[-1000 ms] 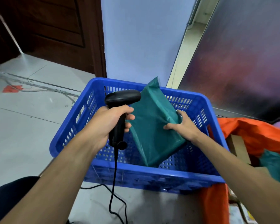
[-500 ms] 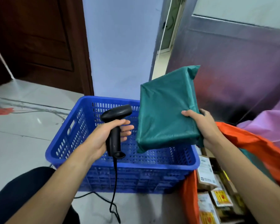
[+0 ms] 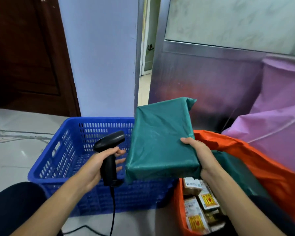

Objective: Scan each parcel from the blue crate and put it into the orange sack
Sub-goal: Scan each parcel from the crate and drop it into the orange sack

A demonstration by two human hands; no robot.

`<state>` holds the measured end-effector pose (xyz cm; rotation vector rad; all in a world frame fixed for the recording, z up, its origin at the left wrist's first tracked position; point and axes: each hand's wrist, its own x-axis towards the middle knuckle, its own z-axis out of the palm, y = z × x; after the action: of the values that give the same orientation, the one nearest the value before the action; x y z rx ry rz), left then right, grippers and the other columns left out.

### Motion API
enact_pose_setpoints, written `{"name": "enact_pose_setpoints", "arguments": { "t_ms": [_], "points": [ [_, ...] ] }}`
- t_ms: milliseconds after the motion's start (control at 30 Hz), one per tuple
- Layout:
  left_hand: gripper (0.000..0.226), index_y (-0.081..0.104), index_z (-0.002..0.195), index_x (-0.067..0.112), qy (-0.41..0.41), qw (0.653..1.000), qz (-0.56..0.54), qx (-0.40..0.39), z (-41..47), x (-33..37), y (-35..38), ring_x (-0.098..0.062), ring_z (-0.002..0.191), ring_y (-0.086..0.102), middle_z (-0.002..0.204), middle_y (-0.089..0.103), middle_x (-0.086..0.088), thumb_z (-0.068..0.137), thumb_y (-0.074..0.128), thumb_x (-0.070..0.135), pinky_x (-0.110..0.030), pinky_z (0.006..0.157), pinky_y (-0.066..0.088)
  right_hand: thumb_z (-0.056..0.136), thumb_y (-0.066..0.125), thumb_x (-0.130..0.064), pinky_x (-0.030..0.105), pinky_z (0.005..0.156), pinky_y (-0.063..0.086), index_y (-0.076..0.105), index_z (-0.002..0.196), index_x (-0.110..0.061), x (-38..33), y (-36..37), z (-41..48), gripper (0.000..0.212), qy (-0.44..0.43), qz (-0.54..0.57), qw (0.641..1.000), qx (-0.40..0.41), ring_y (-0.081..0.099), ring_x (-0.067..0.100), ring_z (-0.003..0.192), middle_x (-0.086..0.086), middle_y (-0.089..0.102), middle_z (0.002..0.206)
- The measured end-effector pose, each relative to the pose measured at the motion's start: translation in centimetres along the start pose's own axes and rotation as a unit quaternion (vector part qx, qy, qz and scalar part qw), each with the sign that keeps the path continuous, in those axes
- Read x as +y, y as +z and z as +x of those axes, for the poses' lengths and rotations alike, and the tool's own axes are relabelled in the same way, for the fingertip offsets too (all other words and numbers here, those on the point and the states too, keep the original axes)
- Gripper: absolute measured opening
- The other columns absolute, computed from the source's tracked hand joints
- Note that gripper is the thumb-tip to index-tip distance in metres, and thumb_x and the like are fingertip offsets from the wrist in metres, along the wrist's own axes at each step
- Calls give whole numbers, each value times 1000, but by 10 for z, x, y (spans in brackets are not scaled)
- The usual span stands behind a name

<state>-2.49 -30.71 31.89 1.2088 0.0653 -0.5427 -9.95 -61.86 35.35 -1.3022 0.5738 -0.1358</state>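
Note:
My right hand (image 3: 197, 155) grips a flat parcel wrapped in dark green plastic (image 3: 160, 142) by its right edge and holds it in the air between the blue crate (image 3: 61, 157) and the orange sack (image 3: 255, 160). A black corded barcode scanner (image 3: 109, 155) is held in my left hand (image 3: 99, 166), over the crate just left of the parcel, its head pointing toward it. What I see of the crate's floor is bare. The sack stands open at the right with several labelled cardboard parcels (image 3: 199, 206) and another green parcel (image 3: 232, 169) inside.
The scanner's cable (image 3: 113, 210) hangs down onto the grey tiled floor (image 3: 12, 150). A purple sack (image 3: 278, 120) stands behind the orange one. Beyond are a metal panel (image 3: 208, 79), a pale wall and a dark wooden door (image 3: 24, 57). My dark-clothed knee (image 3: 12, 203) sits lower left.
My right hand has lifted the green parcel out of the crate and carried it right toward the sack. The view has swung right; my left hand still holds the scanner.

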Motion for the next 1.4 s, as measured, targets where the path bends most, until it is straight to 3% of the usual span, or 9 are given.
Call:
{"name": "enact_pose_setpoints", "arguments": {
  "t_ms": [133,233,467,600,767,867,1000,1133,1400],
  "points": [
    [60,72,119,-5,-14,999,12,-38,-7,-13,10,-34,112,74,124,74,-19,70,90,23,-45,97,60,43,97,-43,58,95,57,70,122,-13,12,-6,-12,89,20,-12,1000,1,76,34,99,12,78,109],
    [40,73,109,-4,2,999,10,-37,-10,-23,16,-31,89,79,115,76,-22,74,78,14,-38,78,64,37,98,-44,59,95,57,72,119,-12,18,-13,-12,92,38,-19,999,2,76,35,98,12,78,108],
    [49,72,115,-7,1,999,32,-26,-6,-32,14,-44,113,69,123,72,-27,75,82,17,-54,105,51,73,84,-31,42,88,60,75,113,-11,19,-18,-30,46,50,-13,998,-30,77,29,91,12,79,103],
    [45,71,114,-3,9,999,37,-33,-3,-40,16,-40,102,69,114,75,-24,73,81,13,-40,81,63,85,77,-25,38,81,59,75,109,-10,18,-18,-36,29,53,-20,998,-24,78,25,79,12,80,97],
    [56,75,107,2,4,998,58,-33,1,-48,13,-40,102,67,112,73,-24,58,91,24,-49,92,58,81,80,-36,43,93,58,73,117,-12,18,-18,-34,44,56,-57,997,-4,76,30,97,11,79,104],
    [52,78,101,6,-6,996,81,-43,0,-50,18,-36,97,64,102,70,-17,57,92,30,-58,99,54,63,87,-53,39,86,60,67,125,-20,12,-20,-30,73,7,-115,993,21,77,22,96,3,79,107],
    [55,78,106,10,4,991,127,-46,-2,-51,28,-35,108,72,109,78,-12,58,91,33,-54,104,55,71,85,-55,32,78,56,56,133,-18,-7,-16,-33,78,-57,-229,971,47,74,16,96,-2,73,114],
    [40,77,115,11,42,990,121,-60,3,-39,33,-25,113,72,119,78,-12,76,86,19,-38,92,57,50,76,-85,47,100,52,48,143,-28,-24,-1,-36,112,-73,-373,922,81,65,21,112,-3,63,131],
    [10,74,102,6,63,994,89,12,10,-24,34,-27,99,78,104,80,-19,92,72,3,-38,96,59,73,56,-88,48,106,43,23,157,-25,-24,57,-66,110,-117,-569,812,45,49,40,132,16,43,147]
  ]
}}
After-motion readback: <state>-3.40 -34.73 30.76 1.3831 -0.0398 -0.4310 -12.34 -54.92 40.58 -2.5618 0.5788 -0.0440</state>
